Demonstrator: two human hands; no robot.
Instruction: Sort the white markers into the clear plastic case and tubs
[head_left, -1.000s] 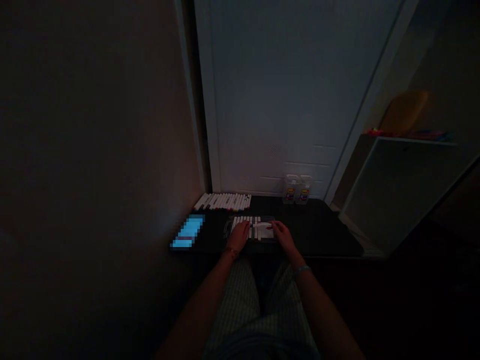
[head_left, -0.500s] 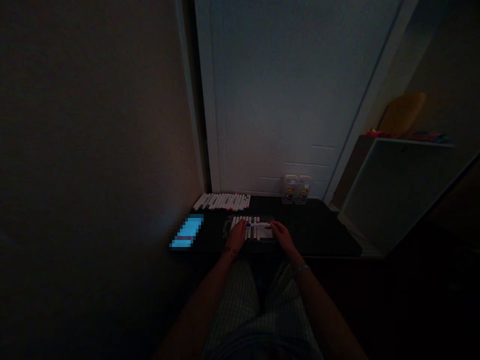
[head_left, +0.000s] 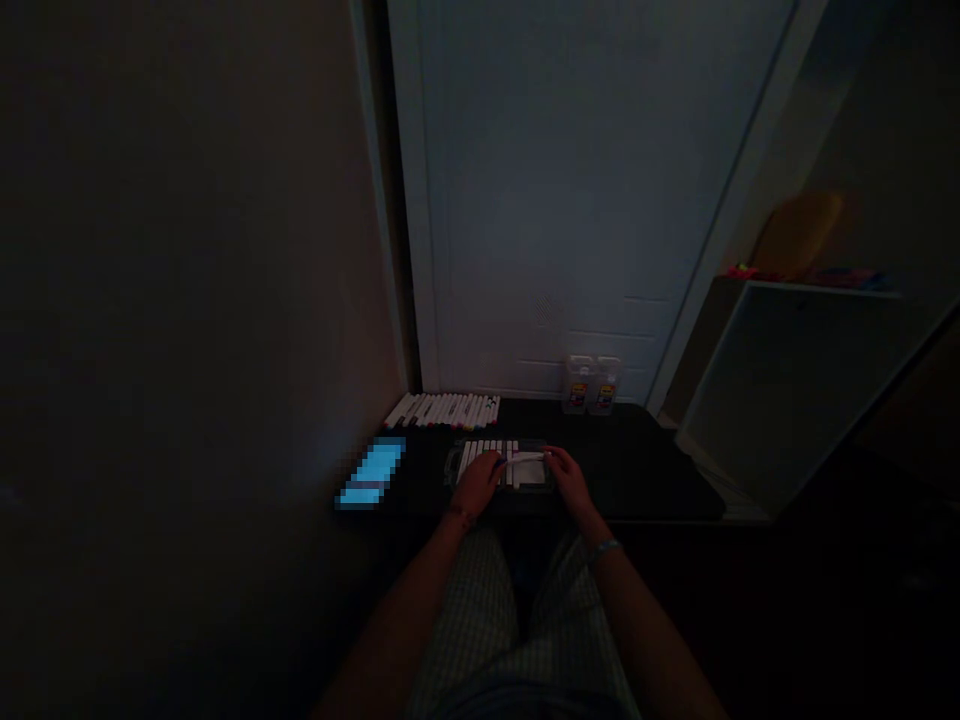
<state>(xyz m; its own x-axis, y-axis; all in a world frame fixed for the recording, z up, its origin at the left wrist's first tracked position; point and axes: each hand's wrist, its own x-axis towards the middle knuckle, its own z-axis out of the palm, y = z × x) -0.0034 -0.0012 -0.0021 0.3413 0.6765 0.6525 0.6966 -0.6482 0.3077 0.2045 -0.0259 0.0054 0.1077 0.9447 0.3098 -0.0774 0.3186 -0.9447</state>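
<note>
A white marker [head_left: 526, 460] lies crosswise between my two hands, above a clear plastic case [head_left: 534, 488]. My left hand [head_left: 480, 482] is closed on the marker's dark blue end. The fingers of my right hand [head_left: 564, 470] pinch its other end, over the right side of the case. White markers [head_left: 486, 449] stand side by side in the left and middle of the case, partly covered by my left hand. The case's right part shows a pale bottom. Dim light hides fine detail.
Behind the case, a row of white markers [head_left: 446, 410] with coloured ends lies on the black table [head_left: 637, 470]. Two clear containers [head_left: 590, 385] with labels stand by the white door [head_left: 600, 180]. A bright, pixelated phone-like rectangle [head_left: 371, 474] lies at the left, near the wall.
The camera view has tilted slightly, so the table appears a little lower. My left hand has shifted slightly right along the marker; both hands still hold it.
</note>
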